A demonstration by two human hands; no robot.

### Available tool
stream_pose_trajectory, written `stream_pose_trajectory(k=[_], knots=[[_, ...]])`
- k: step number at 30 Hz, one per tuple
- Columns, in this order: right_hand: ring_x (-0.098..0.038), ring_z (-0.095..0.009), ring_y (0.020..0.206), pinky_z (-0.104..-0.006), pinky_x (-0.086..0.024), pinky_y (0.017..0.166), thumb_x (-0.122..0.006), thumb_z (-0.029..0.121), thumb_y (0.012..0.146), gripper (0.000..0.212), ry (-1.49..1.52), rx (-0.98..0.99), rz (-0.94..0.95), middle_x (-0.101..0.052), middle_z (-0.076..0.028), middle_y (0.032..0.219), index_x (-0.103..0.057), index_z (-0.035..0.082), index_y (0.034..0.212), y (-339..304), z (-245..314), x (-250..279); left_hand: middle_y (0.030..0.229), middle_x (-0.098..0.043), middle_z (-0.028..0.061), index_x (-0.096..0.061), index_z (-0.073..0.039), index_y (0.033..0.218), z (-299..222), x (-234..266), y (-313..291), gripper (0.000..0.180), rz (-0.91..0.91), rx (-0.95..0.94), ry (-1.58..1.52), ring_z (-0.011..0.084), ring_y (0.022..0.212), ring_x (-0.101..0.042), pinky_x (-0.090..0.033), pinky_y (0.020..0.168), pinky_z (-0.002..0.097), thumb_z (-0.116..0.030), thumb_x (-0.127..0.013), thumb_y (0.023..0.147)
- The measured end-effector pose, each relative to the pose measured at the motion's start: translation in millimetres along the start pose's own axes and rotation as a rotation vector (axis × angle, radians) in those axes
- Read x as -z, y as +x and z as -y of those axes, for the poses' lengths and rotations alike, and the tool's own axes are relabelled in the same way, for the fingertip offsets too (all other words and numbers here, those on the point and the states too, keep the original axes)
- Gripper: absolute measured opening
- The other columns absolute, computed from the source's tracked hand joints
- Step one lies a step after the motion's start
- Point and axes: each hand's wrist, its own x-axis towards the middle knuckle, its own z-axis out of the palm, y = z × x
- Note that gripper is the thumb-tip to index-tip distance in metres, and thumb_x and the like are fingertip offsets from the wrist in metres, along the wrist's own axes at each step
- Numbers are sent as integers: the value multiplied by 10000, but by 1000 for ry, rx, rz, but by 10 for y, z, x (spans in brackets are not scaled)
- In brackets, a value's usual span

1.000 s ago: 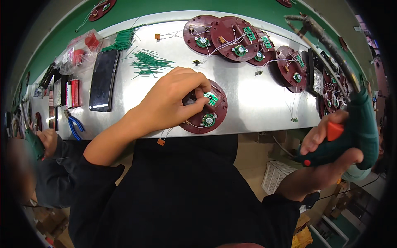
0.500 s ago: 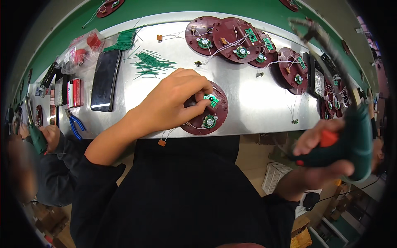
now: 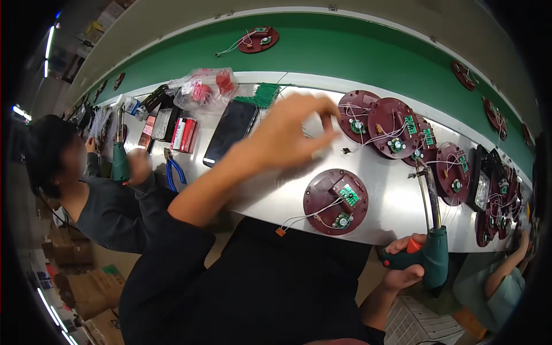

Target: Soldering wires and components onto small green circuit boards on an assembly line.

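My left hand (image 3: 299, 127), slightly blurred, is in the air over the bench, thumb and forefinger pinched together. Anything between the fingertips is too small to make out. Nearer to me lies a round maroon plastic disc (image 3: 326, 219) carrying a green circuit board (image 3: 349, 194), a small round green-rimmed part (image 3: 343, 220) and white leads ending in an orange tab (image 3: 280, 232). My right hand (image 3: 397, 280) grips a dark green soldering gun (image 3: 435, 261) with a red trigger, right of that disc; its long metal tip points up toward the other discs.
Several wired maroon discs (image 3: 392, 118) overlap at the back right. Green wire pieces (image 3: 260, 95), a black phone (image 3: 231, 132), blue-handled pliers (image 3: 175, 171) and a plastic bag (image 3: 206, 92) lie leftward. A co-worker (image 3: 109, 201) holds another soldering gun (image 3: 120, 161) at left; another person (image 3: 494, 287) is at right.
My left hand has come off the near disc and up toward the far side. The soldering gun has dropped lower, closer to the bench edge. The whole view has turned.
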Motion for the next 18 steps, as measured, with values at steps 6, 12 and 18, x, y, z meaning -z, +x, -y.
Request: stream_pose_trajectory(k=[6,12,18], knots=[[-612,-171,683,-299,-540,630,-615,878,878,1011,72,-57,12,-618,-89,852,-533,-32,1310,-37,-111,-42,1290,-710,219,-580,-103,1468,1626,301,857,953,-176,455,824,409,1211,-696,-530,1046,520,-701,-851,777],[-601,-162,612,-286,-517,559,-530,899,901,1019,-60,-31,53,-629,-92,779,-560,-59,1247,-46,104,-156,1528,-571,276,-488,-112,1566,3109,663,998,1238,123,922,684,473,1421,-562,-449,1142,622,-919,-779,674],[-610,-166,639,-292,-527,571,-552,915,859,1035,8,-76,-15,-629,-94,813,-569,-36,1267,-260,40,19,1309,-751,224,-695,-49,1355,2323,246,1508,1048,121,690,635,344,1248,-722,-543,1079,466,-856,-811,696]])
